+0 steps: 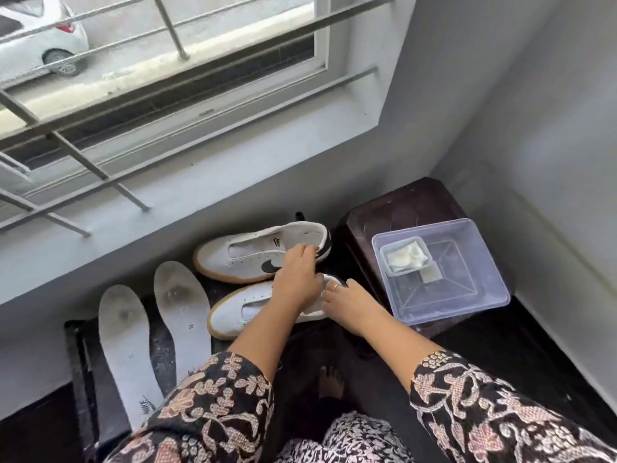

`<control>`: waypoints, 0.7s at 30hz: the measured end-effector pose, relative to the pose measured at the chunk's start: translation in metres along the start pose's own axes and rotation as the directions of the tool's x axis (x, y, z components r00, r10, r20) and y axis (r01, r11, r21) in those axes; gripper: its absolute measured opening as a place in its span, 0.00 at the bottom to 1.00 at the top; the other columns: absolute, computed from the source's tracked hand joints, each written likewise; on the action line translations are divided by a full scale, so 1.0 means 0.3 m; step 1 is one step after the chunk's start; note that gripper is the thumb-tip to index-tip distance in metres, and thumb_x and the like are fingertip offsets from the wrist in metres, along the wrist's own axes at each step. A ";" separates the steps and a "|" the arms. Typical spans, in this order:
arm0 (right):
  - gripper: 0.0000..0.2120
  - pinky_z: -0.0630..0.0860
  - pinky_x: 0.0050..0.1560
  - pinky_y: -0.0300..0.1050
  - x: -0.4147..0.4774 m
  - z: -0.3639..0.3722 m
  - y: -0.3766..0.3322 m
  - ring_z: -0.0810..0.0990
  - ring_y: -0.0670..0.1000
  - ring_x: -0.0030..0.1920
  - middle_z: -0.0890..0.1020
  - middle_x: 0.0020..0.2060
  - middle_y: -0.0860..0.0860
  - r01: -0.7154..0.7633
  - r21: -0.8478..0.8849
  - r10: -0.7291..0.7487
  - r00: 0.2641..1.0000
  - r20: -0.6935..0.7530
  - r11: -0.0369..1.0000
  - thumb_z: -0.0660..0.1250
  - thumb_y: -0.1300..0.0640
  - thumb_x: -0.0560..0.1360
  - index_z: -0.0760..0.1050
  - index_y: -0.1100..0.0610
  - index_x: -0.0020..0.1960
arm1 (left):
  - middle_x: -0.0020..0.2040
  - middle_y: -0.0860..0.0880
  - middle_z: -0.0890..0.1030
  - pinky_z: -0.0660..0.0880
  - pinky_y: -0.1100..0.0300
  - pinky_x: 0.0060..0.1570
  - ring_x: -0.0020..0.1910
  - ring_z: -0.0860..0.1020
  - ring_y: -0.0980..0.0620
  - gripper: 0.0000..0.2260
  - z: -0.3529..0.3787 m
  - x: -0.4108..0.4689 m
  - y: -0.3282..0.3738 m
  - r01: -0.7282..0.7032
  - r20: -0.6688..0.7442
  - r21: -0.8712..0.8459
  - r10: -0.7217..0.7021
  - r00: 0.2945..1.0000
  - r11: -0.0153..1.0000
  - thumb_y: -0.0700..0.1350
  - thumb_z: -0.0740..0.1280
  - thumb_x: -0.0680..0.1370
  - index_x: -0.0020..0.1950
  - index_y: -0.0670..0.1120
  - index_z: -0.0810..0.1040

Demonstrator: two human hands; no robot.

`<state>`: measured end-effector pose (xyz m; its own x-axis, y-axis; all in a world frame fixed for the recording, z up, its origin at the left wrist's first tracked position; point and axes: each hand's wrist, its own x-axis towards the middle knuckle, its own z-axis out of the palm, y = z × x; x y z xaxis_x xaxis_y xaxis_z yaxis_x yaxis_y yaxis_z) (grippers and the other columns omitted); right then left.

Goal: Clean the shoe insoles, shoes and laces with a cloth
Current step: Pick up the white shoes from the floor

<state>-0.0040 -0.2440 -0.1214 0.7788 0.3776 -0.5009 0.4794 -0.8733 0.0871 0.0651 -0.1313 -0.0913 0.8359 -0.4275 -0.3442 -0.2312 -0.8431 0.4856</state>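
Note:
Two white sneakers with tan soles lie on the dark floor under the window ledge. The far shoe [240,255] has a black swoosh and no lace. My left hand [297,279] reaches across the near shoe [240,312] and its fingertips touch the far shoe's side. My right hand [347,302], with a ring on one finger, grips the heel end of the near shoe. Two grey-white insoles [125,349] [182,305] lie side by side to the left. A white cloth [405,259] sits in a small tub inside the clear box. No laces show.
A clear plastic box [467,295] rests on a dark brown stool [400,208] in the right corner. The grey window ledge [167,202] and barred window run along the far side. The right wall [551,162] is close. My bare foot [330,384] is on the floor below the shoes.

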 end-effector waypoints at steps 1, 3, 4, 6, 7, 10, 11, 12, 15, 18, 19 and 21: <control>0.13 0.64 0.44 0.48 0.008 0.005 0.002 0.65 0.54 0.67 0.74 0.60 0.52 0.000 -0.016 0.000 1.000 -0.009 1.000 0.61 0.65 0.75 0.74 0.59 0.59 | 0.66 0.49 0.67 0.72 0.52 0.55 0.66 0.65 0.48 0.22 0.005 0.019 0.010 -0.005 -0.021 0.010 0.005 1.000 1.000 0.42 0.63 0.75 0.68 0.45 0.65; 0.14 0.66 0.43 0.48 0.022 0.014 0.009 0.66 0.55 0.66 0.73 0.61 0.54 -0.008 -0.050 0.007 1.000 -0.026 0.999 0.60 0.68 0.74 0.74 0.61 0.58 | 0.66 0.47 0.67 0.71 0.53 0.54 0.66 0.65 0.47 0.21 0.020 0.065 0.032 0.000 -0.004 0.005 0.000 1.000 1.000 0.42 0.63 0.75 0.67 0.44 0.65; 0.14 0.66 0.43 0.47 0.027 0.017 0.014 0.67 0.55 0.64 0.74 0.60 0.55 -0.010 -0.061 0.008 1.000 -0.025 0.998 0.60 0.69 0.74 0.74 0.62 0.58 | 0.64 0.46 0.69 0.71 0.53 0.53 0.64 0.67 0.46 0.20 0.028 0.091 0.047 0.026 0.031 -0.023 -0.026 0.999 0.999 0.42 0.64 0.74 0.66 0.43 0.66; 0.14 0.63 0.42 0.46 0.040 0.025 0.018 0.71 0.55 0.60 0.75 0.58 0.56 -0.002 -0.068 0.001 1.000 -0.012 0.998 0.60 0.70 0.73 0.74 0.63 0.58 | 0.59 0.43 0.72 0.69 0.54 0.48 0.57 0.71 0.44 0.17 0.038 0.140 0.079 0.134 0.103 -0.126 -0.122 0.987 0.983 0.43 0.66 0.73 0.60 0.41 0.67; 0.14 0.62 0.42 0.46 0.049 0.034 0.017 0.72 0.54 0.60 0.76 0.57 0.56 -0.003 -0.060 0.003 1.000 0.005 0.998 0.61 0.70 0.73 0.74 0.63 0.57 | 0.57 0.42 0.73 0.68 0.55 0.46 0.55 0.72 0.44 0.17 0.041 0.163 0.093 0.195 0.133 -0.174 -0.173 0.976 0.965 0.45 0.67 0.73 0.58 0.40 0.68; 0.13 0.64 0.43 0.47 0.071 0.055 0.009 0.75 0.54 0.58 0.79 0.55 0.56 -0.021 -0.062 0.024 0.998 0.058 0.998 0.63 0.69 0.72 0.75 0.62 0.55 | 0.59 0.41 0.74 0.69 0.55 0.49 0.59 0.73 0.42 0.20 0.052 0.217 0.107 0.313 0.212 -0.253 -0.263 0.941 0.915 0.48 0.67 0.75 0.62 0.39 0.67; 0.12 0.67 0.44 0.47 0.071 0.052 0.008 0.76 0.54 0.57 0.80 0.53 0.55 -0.018 -0.081 0.023 0.998 0.057 0.997 0.63 0.68 0.72 0.76 0.61 0.55 | 0.60 0.41 0.75 0.71 0.53 0.52 0.59 0.73 0.42 0.21 0.052 0.231 0.108 0.337 0.233 -0.267 -0.279 0.932 0.903 0.48 0.66 0.76 0.63 0.38 0.67; 0.12 0.69 0.47 0.48 0.072 0.049 0.008 0.76 0.54 0.56 0.80 0.52 0.55 -0.005 -0.096 0.012 0.998 0.067 0.995 0.63 0.68 0.72 0.76 0.61 0.54 | 0.60 0.40 0.75 0.72 0.52 0.55 0.60 0.74 0.42 0.21 0.052 0.241 0.106 0.358 0.248 -0.263 -0.295 0.923 0.896 0.49 0.66 0.76 0.63 0.38 0.68; 0.11 0.69 0.50 0.49 0.061 0.032 0.009 0.77 0.53 0.55 0.81 0.51 0.53 0.038 -0.100 -0.032 0.998 0.059 0.994 0.62 0.67 0.74 0.76 0.60 0.54 | 0.59 0.41 0.78 0.72 0.53 0.58 0.60 0.74 0.43 0.18 0.045 0.259 0.094 0.358 0.249 -0.143 -0.317 0.915 0.923 0.49 0.65 0.78 0.60 0.37 0.72; 0.12 0.66 0.45 0.48 0.049 0.015 0.014 0.78 0.54 0.54 0.81 0.51 0.52 0.056 -0.089 -0.052 0.998 0.043 0.994 0.61 0.68 0.74 0.76 0.60 0.55 | 0.60 0.41 0.78 0.71 0.54 0.59 0.61 0.74 0.43 0.17 0.038 0.241 0.094 0.341 0.243 -0.068 -0.316 0.917 0.938 0.48 0.63 0.79 0.60 0.37 0.74; 0.13 0.66 0.45 0.47 0.040 0.007 0.014 0.78 0.54 0.54 0.81 0.51 0.52 0.057 -0.080 -0.054 0.998 0.041 0.995 0.61 0.68 0.74 0.76 0.60 0.56 | 0.59 0.41 0.78 0.71 0.55 0.58 0.61 0.74 0.43 0.15 0.034 0.226 0.098 0.337 0.234 -0.060 -0.315 0.920 0.939 0.47 0.62 0.79 0.59 0.37 0.74; 0.13 0.68 0.46 0.47 0.024 -0.017 0.011 0.77 0.54 0.54 0.81 0.52 0.53 0.063 -0.074 -0.061 0.998 0.031 0.995 0.61 0.67 0.74 0.76 0.61 0.57 | 0.56 0.40 0.79 0.72 0.55 0.54 0.58 0.75 0.42 0.09 0.018 0.194 0.101 0.339 0.202 -0.074 -0.318 0.926 0.938 0.45 0.62 0.78 0.50 0.39 0.75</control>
<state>0.0051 -0.2425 -0.1205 0.7351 0.4204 -0.5319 0.5562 -0.8226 0.1185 0.1041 -0.1834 -0.1011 0.7471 -0.1935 -0.6359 0.1033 -0.9112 0.3987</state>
